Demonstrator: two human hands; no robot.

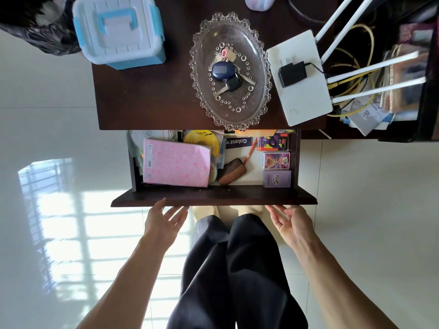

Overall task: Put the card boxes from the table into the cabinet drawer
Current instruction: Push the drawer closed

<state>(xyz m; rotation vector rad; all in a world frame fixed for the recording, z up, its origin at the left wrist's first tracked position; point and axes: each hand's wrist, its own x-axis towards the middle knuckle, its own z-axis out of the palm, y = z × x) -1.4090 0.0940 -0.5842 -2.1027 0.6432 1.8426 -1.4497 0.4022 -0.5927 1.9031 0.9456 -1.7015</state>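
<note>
- Card boxes, two of them, lie flat at the right end of the open dark brown wooden cabinet drawer (213, 198). One is a purple-and-red patterned box with a white border (276, 160). The other, a pale lilac box with a white emblem (276, 178), sits just in front of it, against the drawer's front wall.
- Risk on closing: the pink speckled notebook (177, 166) looks propped up over a heap of discs. If it rides higher than the drawer sides, it could catch under the cabinet top and jam.
- A hard shove would likely slide both loose boxes backward into the clutter behind them.
- The oval clear glass dish holding keys (229, 70) overhangs the top's front edge, so a jolt could shift it.
- The left hand (164, 219) has straight, spread fingers, with one fingertip at the drawer front. The right hand (289, 224) has relaxed, extended fingers just under the front's edge. Neither hand grasps anything, and fingers kept under that edge could get pinched.
- Both boxes look closed, crisp-cornered and undamaged. No card box remains in view on the tabletop.
</note>
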